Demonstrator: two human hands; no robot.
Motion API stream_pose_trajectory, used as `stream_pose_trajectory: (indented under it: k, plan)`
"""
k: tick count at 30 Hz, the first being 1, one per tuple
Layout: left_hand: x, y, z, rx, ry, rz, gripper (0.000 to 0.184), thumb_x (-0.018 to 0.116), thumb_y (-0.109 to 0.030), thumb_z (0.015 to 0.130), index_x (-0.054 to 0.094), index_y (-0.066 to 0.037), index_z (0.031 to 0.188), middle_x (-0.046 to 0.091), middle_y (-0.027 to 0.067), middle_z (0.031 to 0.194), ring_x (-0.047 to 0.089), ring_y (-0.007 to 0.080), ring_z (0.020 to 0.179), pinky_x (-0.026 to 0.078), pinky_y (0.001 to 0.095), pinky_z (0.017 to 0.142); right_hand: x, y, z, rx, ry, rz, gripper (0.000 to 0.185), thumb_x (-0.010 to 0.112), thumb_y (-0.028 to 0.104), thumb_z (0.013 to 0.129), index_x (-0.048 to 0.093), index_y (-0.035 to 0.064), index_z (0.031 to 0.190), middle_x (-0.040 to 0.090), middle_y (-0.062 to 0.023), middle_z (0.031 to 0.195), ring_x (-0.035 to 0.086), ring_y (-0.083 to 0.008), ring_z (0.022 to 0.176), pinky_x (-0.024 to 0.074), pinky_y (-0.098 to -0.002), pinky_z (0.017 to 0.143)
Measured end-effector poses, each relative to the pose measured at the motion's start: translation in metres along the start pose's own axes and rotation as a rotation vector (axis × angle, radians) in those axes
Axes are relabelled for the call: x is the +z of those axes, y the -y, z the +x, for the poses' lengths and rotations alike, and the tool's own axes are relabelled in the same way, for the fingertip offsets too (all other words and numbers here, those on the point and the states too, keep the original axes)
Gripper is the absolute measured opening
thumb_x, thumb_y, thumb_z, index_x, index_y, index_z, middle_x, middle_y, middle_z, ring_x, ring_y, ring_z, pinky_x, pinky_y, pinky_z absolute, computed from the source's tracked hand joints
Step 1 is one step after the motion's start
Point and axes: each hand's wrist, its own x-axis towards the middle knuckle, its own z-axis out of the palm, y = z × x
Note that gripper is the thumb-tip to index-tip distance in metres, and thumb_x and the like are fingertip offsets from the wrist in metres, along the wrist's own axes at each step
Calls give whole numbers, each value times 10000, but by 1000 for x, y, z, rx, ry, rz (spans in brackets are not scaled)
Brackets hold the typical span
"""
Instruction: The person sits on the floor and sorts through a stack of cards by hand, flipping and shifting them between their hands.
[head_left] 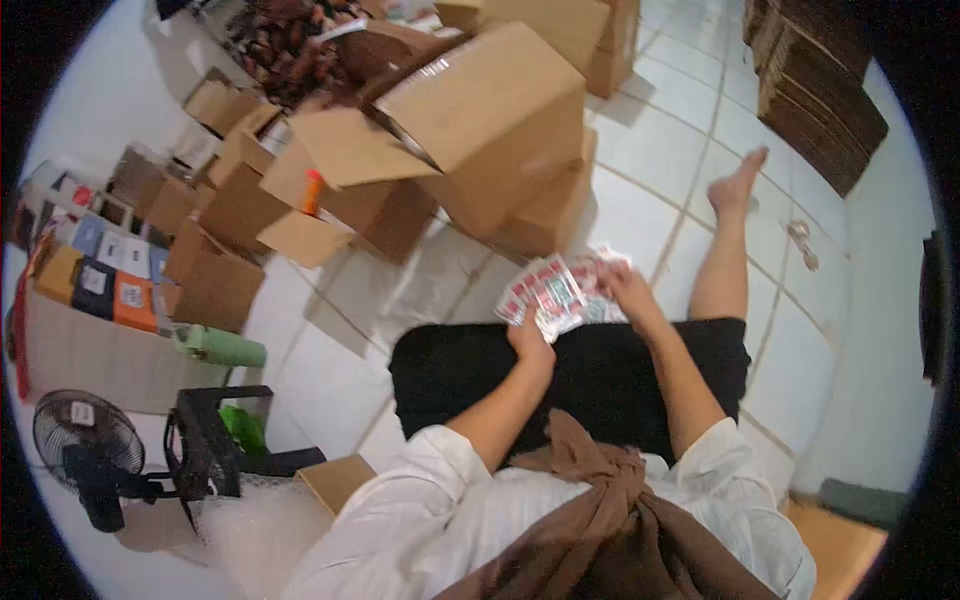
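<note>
Over the black cloth on my lap [480, 385], my left hand [530, 338] is closed on the lower end of a fanned bunch of printed sheets [545, 295], red, white and green. To its right, my right hand [627, 287] is closed at the edge of more such sheets [597, 272], with its fingers pressed together. The two groups of sheets touch or overlap. The print on them is too blurred to read.
Open cardboard boxes [490, 110] stand ahead and to the left. Flattened cardboard [815, 100] is stacked at the upper right. At the left are a green bottle [225, 347], a black fan [88, 430] and a black stool [215, 440]. White tiles [640, 215] cover the floor.
</note>
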Motion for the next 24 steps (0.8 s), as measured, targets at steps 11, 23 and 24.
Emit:
stream_pose_trajectory:
  k: [11,23,24]
  plan:
    - [13,-11,-12,-81,92,8,365,569,-47,796,463,42,1134,565,118,1037,583,210,874,488,316,749,22,-129,34,49,231,-595,308,489,235,800,583,37,1017,589,-228,956,563,-361,914,434,-403,796]
    - [16,-7,-21,-55,255,208,325,603,-19,774,504,53,1075,584,102,990,572,162,845,455,276,723,-16,-44,26,287,-9,198,358,572,416,787,590,59,803,538,-6,682,500,-102,607,397,-228,503]
    - [16,-8,-23,-29,288,237,324,607,-24,774,507,49,1073,587,102,987,577,156,828,456,271,712,-12,-45,24,249,5,131,290,634,336,752,585,57,812,554,-12,703,503,-105,629,397,-232,518]
